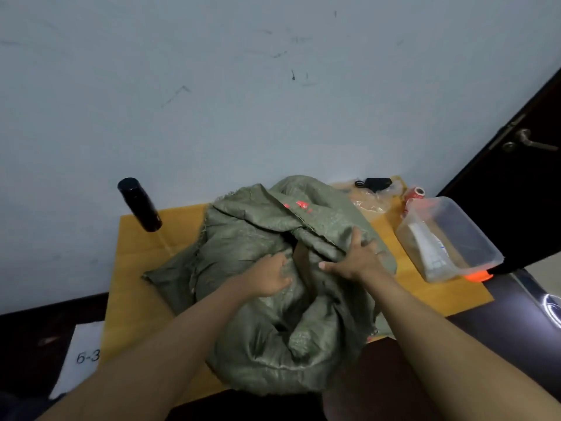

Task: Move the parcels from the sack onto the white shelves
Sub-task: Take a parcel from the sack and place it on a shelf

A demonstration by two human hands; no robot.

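A crumpled olive-green woven sack [258, 238] lies on a flat yellow-brown cardboard sheet [136, 268] against the wall. Its mouth gapes in the middle, and a strip of brown parcel [303, 259] shows inside. My left hand [270, 278] grips the sack's left lip, fingers curled into the fabric. My right hand [355, 256] lies on the right lip with fingers spread, the thumb hooked at the opening's edge. The rest of the sack's contents are hidden. No white shelves are in view.
A black cylinder bottle [139, 205] stands at the back left. At the right sit a clear plastic box [446, 241] with an orange lid under it, a red can [416, 192], crinkled plastic wrap [370, 202] and a black charger [376, 183]. A dark door [522, 165] is right; a "6-3" paper [82, 357] lies left.
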